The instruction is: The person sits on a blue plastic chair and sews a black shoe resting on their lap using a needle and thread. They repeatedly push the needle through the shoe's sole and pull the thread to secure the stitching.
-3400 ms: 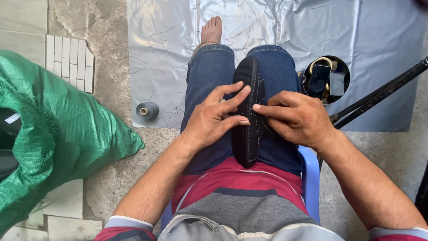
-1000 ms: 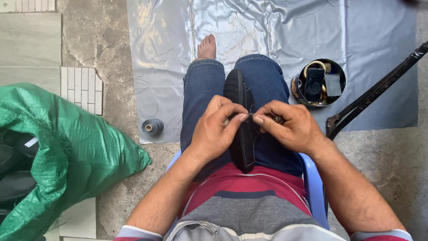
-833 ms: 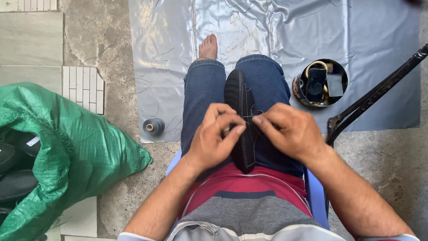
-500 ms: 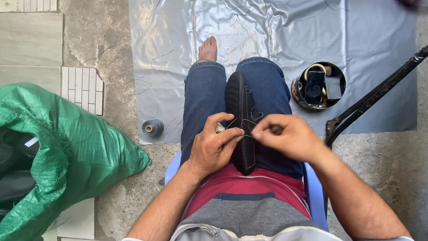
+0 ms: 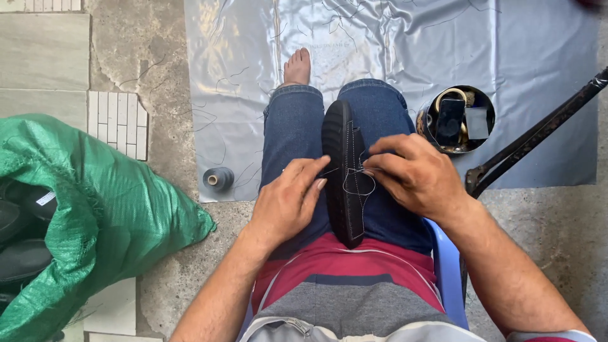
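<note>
- A green sack [image 5: 95, 221] lies open on the floor at far left, with dark shoes [image 5: 19, 247] showing inside its mouth.
- A spool of grey thread [image 5: 218, 179] stands on the edge of a grey plastic sheet [image 5: 240, 76], just beside the left leg.
- The left hand [image 5: 288, 202] rests on the left thigh, its fingers nearly straight and close together, the fingertips touching the left edge of the shoe sole; whether it pinches the thread cannot be told.
- A black shoe sole [image 5: 345, 177] stands on edge between the thighs, pointing away from the body, with a line of pale stitching along it and a loop of thread [image 5: 358, 183] hanging loose at its right side.
- The right hand [image 5: 415, 174] is curled, fingertips pinched together at the sole's right edge where the thread loop starts.
- A round black tub [image 5: 459, 120] of small odds and ends sits on the sheet near the right knee.
- A dark metal bar [image 5: 538, 139] slants across the floor at far right.
</note>
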